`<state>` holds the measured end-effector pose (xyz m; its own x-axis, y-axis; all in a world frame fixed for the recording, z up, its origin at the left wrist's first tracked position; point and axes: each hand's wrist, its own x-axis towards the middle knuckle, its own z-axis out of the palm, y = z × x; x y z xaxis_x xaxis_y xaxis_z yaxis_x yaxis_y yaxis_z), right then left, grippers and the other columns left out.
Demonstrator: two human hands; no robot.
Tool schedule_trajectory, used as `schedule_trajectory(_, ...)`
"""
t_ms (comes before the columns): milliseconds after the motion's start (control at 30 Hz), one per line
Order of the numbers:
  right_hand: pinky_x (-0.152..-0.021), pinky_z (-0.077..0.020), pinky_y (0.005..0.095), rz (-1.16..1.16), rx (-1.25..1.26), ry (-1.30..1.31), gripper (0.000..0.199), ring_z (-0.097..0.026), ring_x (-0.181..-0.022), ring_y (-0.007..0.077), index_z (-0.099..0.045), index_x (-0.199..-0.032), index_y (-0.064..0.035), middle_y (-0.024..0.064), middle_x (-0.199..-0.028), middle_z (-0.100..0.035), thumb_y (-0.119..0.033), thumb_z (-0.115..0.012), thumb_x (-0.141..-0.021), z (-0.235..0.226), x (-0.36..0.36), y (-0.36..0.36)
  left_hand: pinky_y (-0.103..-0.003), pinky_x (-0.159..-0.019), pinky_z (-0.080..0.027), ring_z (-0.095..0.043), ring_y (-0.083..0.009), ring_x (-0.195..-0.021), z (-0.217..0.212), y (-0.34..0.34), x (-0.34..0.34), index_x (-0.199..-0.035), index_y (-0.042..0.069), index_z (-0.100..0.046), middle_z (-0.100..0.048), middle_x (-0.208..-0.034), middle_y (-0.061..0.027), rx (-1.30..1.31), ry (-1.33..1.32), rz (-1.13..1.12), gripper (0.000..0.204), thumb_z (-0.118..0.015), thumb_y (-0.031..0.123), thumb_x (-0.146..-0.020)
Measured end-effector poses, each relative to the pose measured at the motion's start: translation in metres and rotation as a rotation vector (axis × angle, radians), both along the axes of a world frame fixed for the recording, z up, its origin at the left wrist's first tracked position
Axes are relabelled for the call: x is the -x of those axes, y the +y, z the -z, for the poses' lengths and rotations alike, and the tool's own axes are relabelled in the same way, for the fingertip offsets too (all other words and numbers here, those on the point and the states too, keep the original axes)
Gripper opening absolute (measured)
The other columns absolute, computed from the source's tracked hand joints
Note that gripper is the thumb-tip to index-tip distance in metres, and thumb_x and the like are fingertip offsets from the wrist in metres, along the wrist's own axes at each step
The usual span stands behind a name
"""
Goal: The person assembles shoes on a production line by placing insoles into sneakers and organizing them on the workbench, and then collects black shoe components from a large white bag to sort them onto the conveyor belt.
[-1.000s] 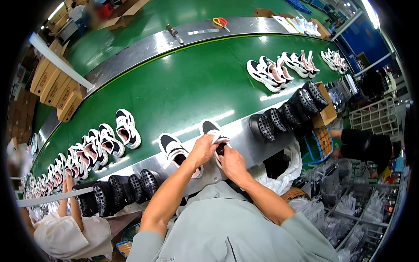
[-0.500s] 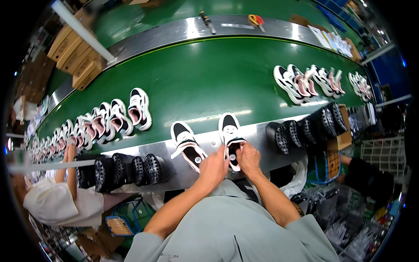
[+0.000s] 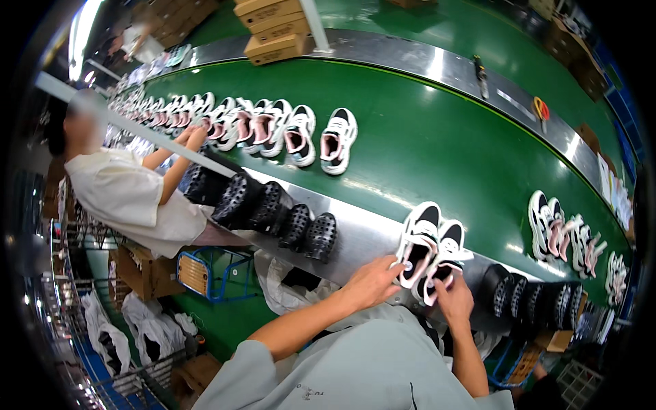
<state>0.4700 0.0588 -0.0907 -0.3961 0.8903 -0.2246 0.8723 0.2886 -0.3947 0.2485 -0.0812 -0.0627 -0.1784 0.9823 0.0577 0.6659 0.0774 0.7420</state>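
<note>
Two white sneakers with black toes and pink linings stand side by side, touching, on the metal edge in front of me. My left hand [image 3: 374, 281] has its fingertips closed on the heel side of the left sneaker [image 3: 418, 242]. At the heel of the right sneaker [image 3: 448, 247], my right hand [image 3: 454, 299] grips the rim of its opening. A white strap sticks out from the right sneaker's side. The toes of both point away from me.
Finished-looking sneakers [image 3: 338, 140] line the green belt [image 3: 410, 157] to the left; more pairs [image 3: 540, 225] are on the right. Black studded forms [image 3: 320, 236] flank me along the metal edge. A co-worker [image 3: 130, 184] is at left. Scissors [image 3: 541, 111] and boxes [image 3: 277, 48] sit beyond.
My view has turned left. The two sneakers, apart before, now stand together. My left hand, earlier beside my right at one sneaker, is now on the left one.
</note>
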Motion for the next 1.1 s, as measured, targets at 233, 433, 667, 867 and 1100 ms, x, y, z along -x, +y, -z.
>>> schedule_trajectory(233,-0.060,-0.0485,0.0422,0.078,0.137,0.176,0.031,-0.060,-0.058,0.0321,-0.059,-0.078,0.0022,0.0178,-0.066,-0.062,-0.024,-0.074,-0.087,-0.075,0.017,-0.025,-0.046,-0.070,-0.051,-0.062,-0.0368,-0.084,-0.041,-0.107,0.140,-0.119,0.002,-0.061,-0.060,-0.091,-0.0155,0.105,0.625,-1.025,0.038,-0.071,0.026,-0.091)
schedule_trajectory(433,-0.057,-0.0457,0.0378,-0.086,0.255,0.265,0.029,-0.054,-0.054,0.0228,-0.059,-0.077,0.0034,0.0161,-0.062,-0.060,-0.020,-0.074,-0.087,-0.079,0.072,-0.044,-0.045,-0.067,-0.051,-0.062,-0.0353,-0.077,-0.012,-0.135,0.182,-0.118,0.001,-0.063,-0.061,-0.089,-0.0148,0.090,0.600,-0.956,0.042,-0.075,0.028,-0.088)
schedule_trajectory(667,-0.084,-0.0549,0.0299,0.023,0.824,0.764,0.046,-0.063,-0.109,0.0180,-0.046,-0.137,-0.0021,0.0121,-0.125,-0.062,-0.029,-0.060,-0.103,-0.082,0.128,-0.061,-0.038,-0.052,-0.045,-0.055,-0.0248,-0.060,-0.080,-0.076,0.109,-0.109,0.001,-0.067,-0.054,-0.073,-0.0075,-0.252,0.462,-0.625,0.039,-0.084,0.015,-0.077)
schedule_trajectory(867,-0.076,-0.0499,0.0317,0.361,1.233,0.949,0.039,-0.060,-0.094,0.0138,-0.058,-0.117,-0.0017,0.0061,-0.106,-0.064,-0.031,-0.069,-0.094,-0.088,0.114,-0.065,-0.041,-0.067,-0.050,-0.061,-0.0310,-0.079,-0.070,-0.019,0.054,-0.114,0.000,-0.065,-0.060,-0.090,-0.0129,-0.261,0.030,-0.217,0.046,-0.082,0.025,-0.080)
schedule_trajectory(1100,-0.082,-0.0533,0.0419,-0.085,0.416,0.241,0.063,-0.070,-0.092,0.0345,-0.055,-0.130,0.0072,0.0249,-0.103,-0.069,-0.040,-0.068,-0.090,-0.119,0.081,-0.066,-0.031,-0.081,-0.051,-0.061,-0.0149,-0.087,-0.021,0.038,0.041,-0.107,0.000,-0.067,-0.067,-0.095,-0.0075,0.146,-0.657,-0.172,0.030,-0.076,0.016,-0.084)
